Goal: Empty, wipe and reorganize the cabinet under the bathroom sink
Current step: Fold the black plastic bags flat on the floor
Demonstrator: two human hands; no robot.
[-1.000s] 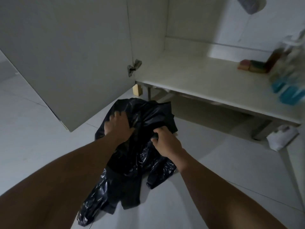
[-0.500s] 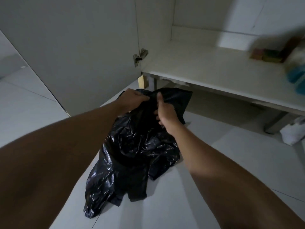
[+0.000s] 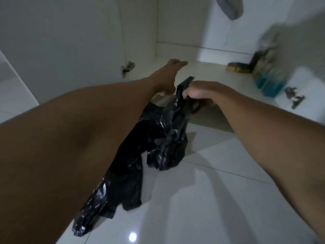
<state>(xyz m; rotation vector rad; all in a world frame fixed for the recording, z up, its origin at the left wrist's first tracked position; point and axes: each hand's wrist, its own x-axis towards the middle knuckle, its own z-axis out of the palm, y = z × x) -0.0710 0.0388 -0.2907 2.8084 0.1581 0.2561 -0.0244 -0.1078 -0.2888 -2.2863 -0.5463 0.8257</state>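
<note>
Left hand (image 3: 168,77) stretched flat, right hand (image 3: 198,93) gripping the black bag (image 3: 163,138).
Left arm extends straight ahead, fingers open over the cabinet shelf (image 3: 207,73); the right fist curls around the bag's top just beside it, and the rest droops below both forearms.

The left hand (image 3: 169,73) is at 12 o'clock, fingers straight, stretched over the front edge of the cabinet shelf (image 3: 207,73). Just beside it toward 1 o'clock, the right hand (image 3: 202,90) grips the top of a black plastic bag (image 3: 165,143). The bag hangs down and trails over the tiled floor (image 3: 211,199) toward 7 o'clock. Sponges (image 3: 237,67) and a blurred bottle of blue liquid (image 3: 269,83) sit at 2 o'clock.
</note>
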